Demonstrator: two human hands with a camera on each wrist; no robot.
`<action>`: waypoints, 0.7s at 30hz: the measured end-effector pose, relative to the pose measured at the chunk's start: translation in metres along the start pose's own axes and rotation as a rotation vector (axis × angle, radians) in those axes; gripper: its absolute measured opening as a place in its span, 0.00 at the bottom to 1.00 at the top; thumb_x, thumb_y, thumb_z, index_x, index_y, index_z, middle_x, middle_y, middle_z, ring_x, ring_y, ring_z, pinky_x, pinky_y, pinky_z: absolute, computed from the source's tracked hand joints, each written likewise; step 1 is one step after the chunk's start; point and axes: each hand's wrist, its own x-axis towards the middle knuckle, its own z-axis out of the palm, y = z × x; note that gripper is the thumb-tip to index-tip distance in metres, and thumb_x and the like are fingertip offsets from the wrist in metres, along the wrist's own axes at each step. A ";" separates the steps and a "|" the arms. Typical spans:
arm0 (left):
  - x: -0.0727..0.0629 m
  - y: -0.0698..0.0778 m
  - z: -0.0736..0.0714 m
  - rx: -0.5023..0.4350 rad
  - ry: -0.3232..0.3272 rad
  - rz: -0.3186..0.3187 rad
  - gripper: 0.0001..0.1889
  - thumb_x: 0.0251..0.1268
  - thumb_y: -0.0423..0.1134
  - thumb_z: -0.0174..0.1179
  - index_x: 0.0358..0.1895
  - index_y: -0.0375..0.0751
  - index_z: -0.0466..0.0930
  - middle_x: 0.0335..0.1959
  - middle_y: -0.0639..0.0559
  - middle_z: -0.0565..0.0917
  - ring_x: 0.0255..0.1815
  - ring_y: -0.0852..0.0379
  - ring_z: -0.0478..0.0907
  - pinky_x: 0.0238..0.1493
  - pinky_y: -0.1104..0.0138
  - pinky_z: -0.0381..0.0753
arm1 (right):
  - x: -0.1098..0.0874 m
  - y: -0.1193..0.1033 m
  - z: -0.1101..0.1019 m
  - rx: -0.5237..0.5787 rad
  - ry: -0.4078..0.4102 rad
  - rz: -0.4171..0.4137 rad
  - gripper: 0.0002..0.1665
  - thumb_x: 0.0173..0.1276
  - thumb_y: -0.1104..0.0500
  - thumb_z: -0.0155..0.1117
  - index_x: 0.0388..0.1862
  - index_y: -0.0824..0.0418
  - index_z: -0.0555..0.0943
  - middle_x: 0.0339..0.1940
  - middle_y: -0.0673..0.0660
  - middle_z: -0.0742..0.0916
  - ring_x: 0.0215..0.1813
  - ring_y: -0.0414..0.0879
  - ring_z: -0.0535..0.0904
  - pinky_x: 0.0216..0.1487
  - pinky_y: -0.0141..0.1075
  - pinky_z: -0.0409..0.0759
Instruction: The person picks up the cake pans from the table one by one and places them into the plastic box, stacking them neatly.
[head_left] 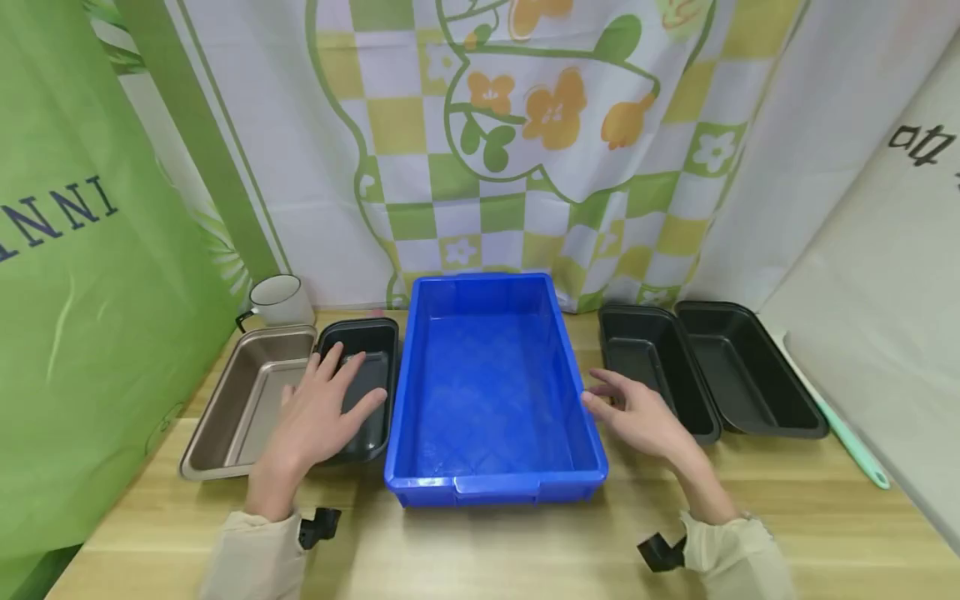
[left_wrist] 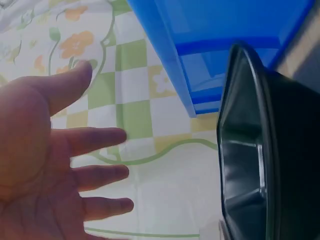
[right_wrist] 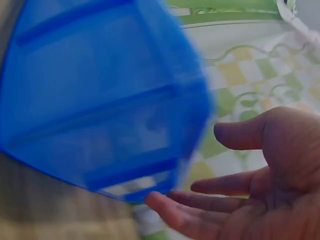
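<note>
My left hand (head_left: 318, 408) hovers over a small black loaf pan (head_left: 381, 371), fingers spread and nothing held. In the left wrist view its palm and straight fingers show apart from that pan's rim (left_wrist: 265, 125). A blue plastic bin (head_left: 495, 485) with nothing in it stands between my hands. Just at the bin's right wall is my right hand (head_left: 637, 414), thumb and fingers loosely bent, with no object in the grasp. The right wrist view has its fingertips overlapping the corner of the blue bin (right_wrist: 95, 115). A black loaf pan (head_left: 652, 358) lies partly behind this hand.
Far left, a champagne-coloured baking pan (head_left: 262, 400) sits before a white mug (head_left: 283, 300). A second black loaf pan (head_left: 742, 375) is at the right, beside a tool with a mint-green handle (head_left: 851, 437). Printed cloth (head_left: 495, 217) hangs behind the wooden table (head_left: 465, 554).
</note>
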 end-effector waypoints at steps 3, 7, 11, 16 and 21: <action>-0.005 -0.005 -0.003 -0.023 0.051 0.048 0.34 0.70 0.56 0.52 0.71 0.37 0.62 0.72 0.29 0.55 0.70 0.27 0.50 0.58 0.27 0.51 | 0.008 0.009 0.011 0.280 -0.112 0.052 0.33 0.75 0.56 0.53 0.70 0.75 0.59 0.62 0.73 0.74 0.61 0.63 0.74 0.55 0.49 0.79; -0.015 -0.019 -0.008 -0.027 0.139 0.100 0.30 0.70 0.50 0.56 0.66 0.32 0.67 0.66 0.26 0.64 0.63 0.27 0.63 0.56 0.34 0.63 | 0.014 0.019 0.016 0.597 -0.189 0.111 0.33 0.76 0.63 0.48 0.72 0.77 0.52 0.67 0.76 0.66 0.65 0.65 0.67 0.62 0.51 0.73; -0.026 -0.040 -0.009 -0.058 0.246 0.089 0.25 0.68 0.46 0.59 0.60 0.30 0.73 0.60 0.28 0.70 0.58 0.29 0.67 0.54 0.38 0.67 | 0.017 0.025 0.018 0.738 -0.231 0.115 0.35 0.75 0.64 0.47 0.73 0.77 0.48 0.68 0.77 0.63 0.66 0.63 0.67 0.61 0.48 0.73; -0.040 -0.072 -0.009 -0.085 0.350 0.036 0.21 0.64 0.40 0.62 0.54 0.28 0.76 0.51 0.26 0.75 0.49 0.32 0.73 0.45 0.41 0.71 | 0.020 0.030 0.021 0.816 -0.253 0.131 0.38 0.74 0.62 0.50 0.73 0.76 0.48 0.69 0.77 0.63 0.64 0.58 0.71 0.57 0.44 0.77; -0.057 -0.103 -0.014 -0.068 0.349 -0.053 0.20 0.64 0.39 0.61 0.52 0.26 0.77 0.43 0.27 0.80 0.40 0.35 0.77 0.35 0.48 0.73 | 0.022 0.031 0.021 0.858 -0.271 0.124 0.38 0.73 0.63 0.51 0.73 0.77 0.47 0.68 0.77 0.64 0.61 0.53 0.74 0.57 0.44 0.78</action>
